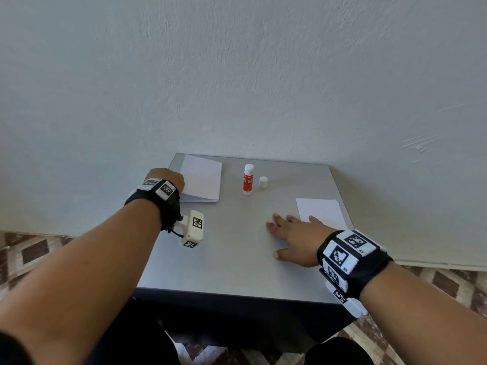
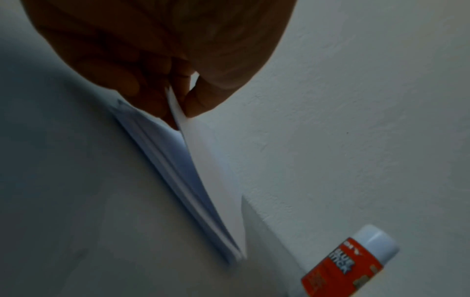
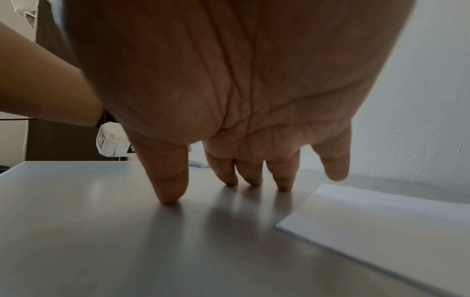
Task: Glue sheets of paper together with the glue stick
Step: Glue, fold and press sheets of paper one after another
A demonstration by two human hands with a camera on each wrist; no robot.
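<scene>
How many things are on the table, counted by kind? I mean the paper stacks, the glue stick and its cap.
Paper stacks: 2, the left stack and the right stack
Glue stick: 1
Loose cap: 1
Total: 4

Your bench (image 1: 237, 259) is plain matt grey, the wall (image 1: 237, 75) behind it a pale off-white. Both paper stacks (image 1: 201, 177) are white. Your glue stick (image 1: 248, 180) is red-labelled with a white top; its loose cap (image 1: 263, 182) is white. The floor (image 1: 34, 251) shows a brown-and-cream diamond pattern.
</scene>
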